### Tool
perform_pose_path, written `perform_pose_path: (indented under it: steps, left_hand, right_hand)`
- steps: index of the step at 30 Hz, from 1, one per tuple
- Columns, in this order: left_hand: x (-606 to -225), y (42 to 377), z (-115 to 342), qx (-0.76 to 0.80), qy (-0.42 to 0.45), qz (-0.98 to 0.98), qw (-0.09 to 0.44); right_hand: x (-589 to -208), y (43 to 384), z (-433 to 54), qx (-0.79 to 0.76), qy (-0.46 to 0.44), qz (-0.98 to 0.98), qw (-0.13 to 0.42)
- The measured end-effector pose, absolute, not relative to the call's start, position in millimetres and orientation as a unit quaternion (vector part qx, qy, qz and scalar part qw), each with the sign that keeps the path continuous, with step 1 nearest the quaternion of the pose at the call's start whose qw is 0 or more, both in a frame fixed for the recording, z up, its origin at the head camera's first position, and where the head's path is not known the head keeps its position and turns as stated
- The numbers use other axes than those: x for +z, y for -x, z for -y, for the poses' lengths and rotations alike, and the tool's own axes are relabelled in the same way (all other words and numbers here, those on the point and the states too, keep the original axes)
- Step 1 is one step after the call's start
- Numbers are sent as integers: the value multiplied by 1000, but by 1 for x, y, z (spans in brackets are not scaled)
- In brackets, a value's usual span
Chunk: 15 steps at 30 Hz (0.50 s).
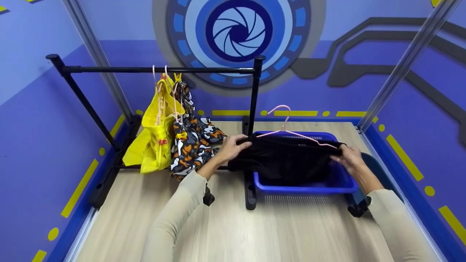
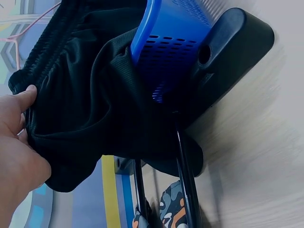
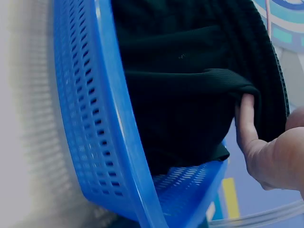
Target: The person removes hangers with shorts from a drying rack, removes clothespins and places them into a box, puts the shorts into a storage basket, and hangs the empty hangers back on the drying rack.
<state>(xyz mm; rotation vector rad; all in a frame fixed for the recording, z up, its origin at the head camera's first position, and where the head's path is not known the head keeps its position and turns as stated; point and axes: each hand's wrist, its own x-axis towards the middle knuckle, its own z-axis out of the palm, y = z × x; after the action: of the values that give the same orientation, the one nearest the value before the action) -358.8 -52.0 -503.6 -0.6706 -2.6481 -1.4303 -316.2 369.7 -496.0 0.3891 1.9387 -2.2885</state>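
A pair of black shorts [image 1: 287,158] with a gathered waistband [image 2: 45,47] is stretched over the blue basket [image 1: 307,189], partly down inside it. My left hand [image 1: 232,148] pinches the waistband's left end, thumb on the near side in the left wrist view. At the other end, my right hand [image 1: 351,160] grips the waistband, and one finger presses into a fold of cloth in the right wrist view. A pink hanger [image 1: 285,127] sits at the waistband between both hands, its hook standing up free. Its lower parts are hidden behind the cloth.
A black clothes rack [image 1: 256,94] stands left of the basket, its foot [image 1: 250,194] close by. Yellow clothing [image 1: 156,142] and camouflage-patterned clothing [image 1: 191,145] hang from its bar on pink hangers. A dark teal container [image 1: 376,171] is at the right, partly hidden by my arm.
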Motion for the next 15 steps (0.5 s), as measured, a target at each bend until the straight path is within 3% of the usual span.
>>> perform_pose_path:
  steps: [15]
  left_hand:
    - [-501,358,48,-501,211,839,20]
  right_hand:
    - [-510,317,-379,-932,-224,-253,130]
